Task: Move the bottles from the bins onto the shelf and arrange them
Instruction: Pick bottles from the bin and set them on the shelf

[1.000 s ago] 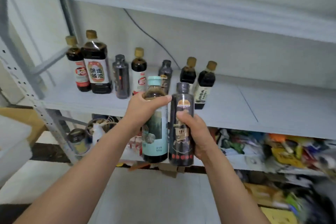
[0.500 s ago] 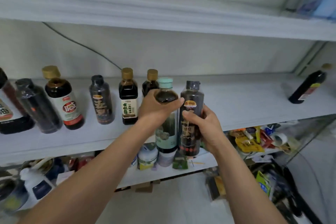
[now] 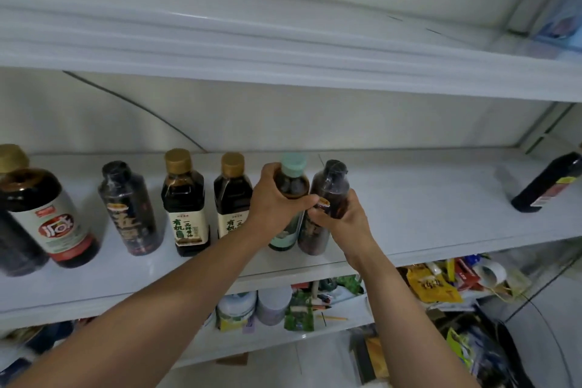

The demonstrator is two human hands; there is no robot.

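One wide-angle camera, worn on the head, is facing forward into a white shelf (image 3: 425, 198) from near, seeing its top surface and the underside of the upper shelf (image 3: 283, 50). The left hand (image 3: 277, 201) and right hand (image 3: 345, 224) are appearing at centre frame.

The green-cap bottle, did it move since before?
Yes. The green-cap bottle went up and forward: its base hung below the shelf edge, now it is over the shelf board.
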